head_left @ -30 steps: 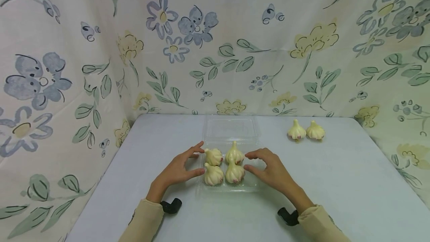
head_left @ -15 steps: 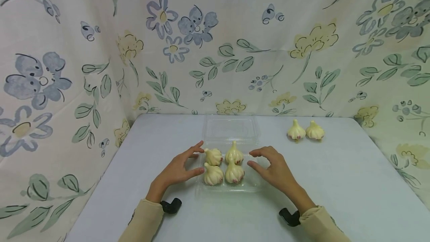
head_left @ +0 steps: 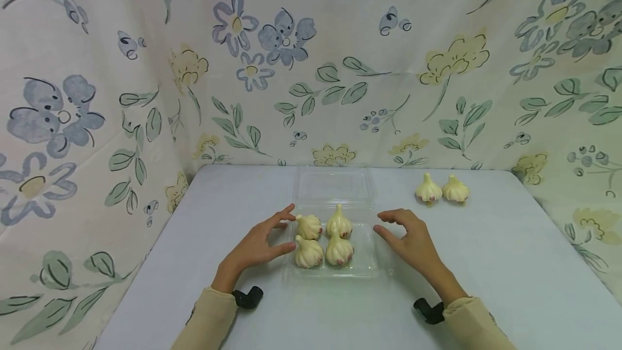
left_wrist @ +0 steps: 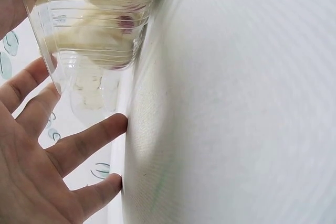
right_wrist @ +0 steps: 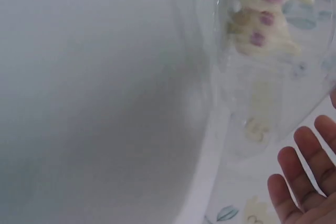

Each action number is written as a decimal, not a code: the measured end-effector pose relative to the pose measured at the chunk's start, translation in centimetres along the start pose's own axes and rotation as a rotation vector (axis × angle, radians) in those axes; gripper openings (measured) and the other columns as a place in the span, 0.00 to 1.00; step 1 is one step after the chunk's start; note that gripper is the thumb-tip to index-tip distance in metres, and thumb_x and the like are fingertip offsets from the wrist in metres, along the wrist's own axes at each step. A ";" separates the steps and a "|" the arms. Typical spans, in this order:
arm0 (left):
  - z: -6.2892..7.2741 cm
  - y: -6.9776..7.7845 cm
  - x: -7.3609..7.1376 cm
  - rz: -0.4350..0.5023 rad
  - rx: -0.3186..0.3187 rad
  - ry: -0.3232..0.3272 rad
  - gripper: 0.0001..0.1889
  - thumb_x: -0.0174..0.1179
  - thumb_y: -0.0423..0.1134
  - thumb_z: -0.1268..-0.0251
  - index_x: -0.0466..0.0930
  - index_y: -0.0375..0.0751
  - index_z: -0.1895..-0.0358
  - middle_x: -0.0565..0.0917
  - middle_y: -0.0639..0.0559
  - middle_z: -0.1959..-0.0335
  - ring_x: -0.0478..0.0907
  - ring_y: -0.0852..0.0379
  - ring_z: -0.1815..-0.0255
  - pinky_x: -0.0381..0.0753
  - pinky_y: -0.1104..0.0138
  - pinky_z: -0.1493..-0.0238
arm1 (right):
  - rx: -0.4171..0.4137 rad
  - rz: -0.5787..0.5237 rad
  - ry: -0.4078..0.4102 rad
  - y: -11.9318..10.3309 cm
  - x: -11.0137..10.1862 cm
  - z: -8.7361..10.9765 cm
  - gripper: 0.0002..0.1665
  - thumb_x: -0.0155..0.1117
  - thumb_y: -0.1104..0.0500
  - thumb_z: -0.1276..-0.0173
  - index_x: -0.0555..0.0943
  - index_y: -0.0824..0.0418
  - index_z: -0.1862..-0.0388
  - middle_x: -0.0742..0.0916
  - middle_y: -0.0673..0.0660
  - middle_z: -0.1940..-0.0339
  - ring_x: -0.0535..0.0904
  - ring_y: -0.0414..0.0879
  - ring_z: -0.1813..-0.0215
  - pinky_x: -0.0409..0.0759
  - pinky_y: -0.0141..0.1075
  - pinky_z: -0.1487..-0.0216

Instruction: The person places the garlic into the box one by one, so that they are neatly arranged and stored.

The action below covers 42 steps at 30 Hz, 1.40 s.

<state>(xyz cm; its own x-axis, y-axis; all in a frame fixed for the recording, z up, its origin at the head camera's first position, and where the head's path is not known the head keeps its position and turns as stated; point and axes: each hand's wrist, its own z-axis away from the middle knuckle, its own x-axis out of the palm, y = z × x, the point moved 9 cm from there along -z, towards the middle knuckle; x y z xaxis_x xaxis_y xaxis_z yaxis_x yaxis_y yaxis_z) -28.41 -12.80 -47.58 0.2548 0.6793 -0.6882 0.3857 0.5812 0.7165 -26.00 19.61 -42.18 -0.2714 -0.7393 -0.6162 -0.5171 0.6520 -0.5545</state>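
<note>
A clear plastic clamshell box [head_left: 365,263] lies open in the middle of the table, its lid [head_left: 334,183] flat behind it. Several pale garlic bulbs [head_left: 324,237] with pink marks fill its left part. My left hand [head_left: 264,242] rests at the box's left side, fingers straight, thumb and forefinger touching the box wall [left_wrist: 92,51]. My right hand [head_left: 408,236] hovers just right of the box with relaxed fingers, holding nothing. In the right wrist view the box [right_wrist: 262,82] stands apart from the fingertips [right_wrist: 302,174].
Two more garlic bulbs [head_left: 442,189] sit at the back right of the grey table [head_left: 510,274]. Floral cloth [head_left: 97,123] walls the table at the back, left and right. A black wrist mount [head_left: 248,297] shows at each sleeve.
My right hand has drawn back to the right, away from the bulbs and off the box's right side. The left hand and the bulbs have not moved.
</note>
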 end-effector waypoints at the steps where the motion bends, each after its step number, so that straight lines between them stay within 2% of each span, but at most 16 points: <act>1: 0.0 0.0 0.0 0.000 -0.001 0.000 0.45 0.66 0.60 0.36 0.50 0.74 0.19 0.75 0.61 0.30 0.76 0.45 0.30 0.69 0.35 0.32 | 0.012 0.005 0.001 0.3 -0.1 0.0 0.18 0.79 0.63 0.42 0.87 0.61 0.52 0.91 0.56 0.57 0.83 0.47 0.55 0.82 0.46 0.56; 12: 0.0 0.0 0.0 -0.002 -0.004 -0.001 0.45 0.66 0.60 0.36 0.50 0.74 0.20 0.75 0.61 0.30 0.76 0.46 0.30 0.69 0.35 0.32 | 0.132 0.055 0.027 4.0 -1.7 0.5 0.16 0.76 0.60 0.36 0.86 0.64 0.51 0.90 0.58 0.55 0.85 0.54 0.55 0.82 0.50 0.54; 17: -0.1 0.0 0.0 0.001 -0.007 -0.005 0.45 0.67 0.60 0.36 0.50 0.74 0.20 0.75 0.61 0.30 0.76 0.46 0.30 0.68 0.34 0.32 | 0.206 0.064 0.039 5.6 -2.2 0.8 0.18 0.74 0.58 0.34 0.85 0.65 0.49 0.90 0.61 0.55 0.85 0.56 0.55 0.81 0.45 0.54; 28: -0.1 0.2 0.0 -0.005 -0.011 -0.004 0.45 0.66 0.60 0.36 0.51 0.74 0.20 0.76 0.61 0.30 0.76 0.46 0.30 0.68 0.34 0.31 | 0.299 0.046 0.085 7.9 -3.5 1.0 0.20 0.74 0.58 0.34 0.84 0.67 0.47 0.90 0.66 0.55 0.85 0.58 0.55 0.76 0.25 0.57; 42: 0.0 0.3 -0.1 0.001 -0.014 -0.003 0.44 0.67 0.60 0.37 0.52 0.75 0.20 0.76 0.61 0.30 0.76 0.45 0.30 0.69 0.34 0.32 | 0.382 0.062 0.117 9.4 -4.8 0.7 0.22 0.73 0.56 0.32 0.83 0.68 0.45 0.89 0.68 0.52 0.84 0.60 0.53 0.74 0.25 0.58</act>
<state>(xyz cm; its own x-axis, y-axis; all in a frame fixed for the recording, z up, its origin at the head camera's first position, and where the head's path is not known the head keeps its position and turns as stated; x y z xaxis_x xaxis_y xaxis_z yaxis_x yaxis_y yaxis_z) -28.34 -12.74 -47.29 0.2577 0.6788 -0.6877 0.3725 0.5869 0.7189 -28.98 29.41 -44.80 -0.3949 -0.6965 -0.5991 -0.1642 0.6951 -0.6999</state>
